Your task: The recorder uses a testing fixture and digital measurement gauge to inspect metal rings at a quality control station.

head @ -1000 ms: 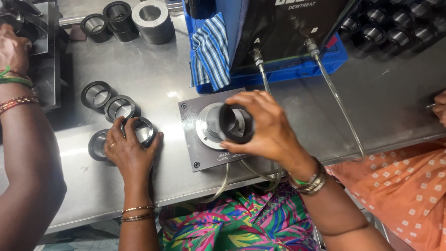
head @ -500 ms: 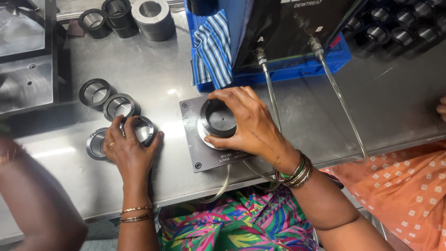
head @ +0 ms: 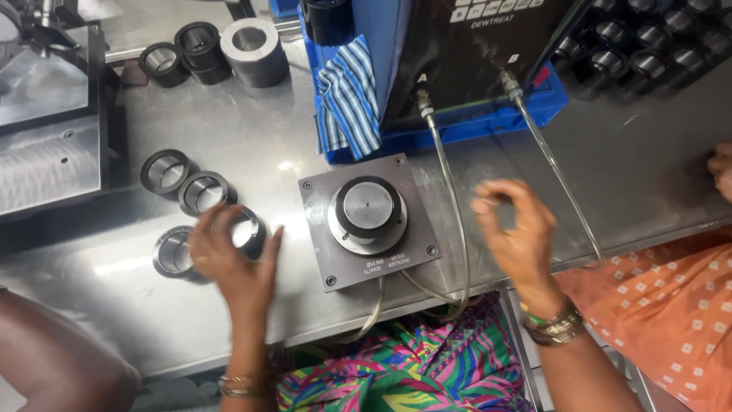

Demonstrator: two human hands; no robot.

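Ring (head: 248,233) under left hand (head: 232,263), fingers spread, gripping nothing; right hand (head: 518,233) raised, half-curled, holding nothing.

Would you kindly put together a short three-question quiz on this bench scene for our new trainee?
1. True or false: the right hand is gripping a black ring.
2. Which thing does the left hand cover? A) a black ring on the steel table B) the striped cloth C) a clear hose
3. Fill in: the round plug gauge stands on a square grey ____ fixed with corner screws.

Key: 1 false, the hand hangs empty above the table, right of the plate. 2 A. 3 plate.
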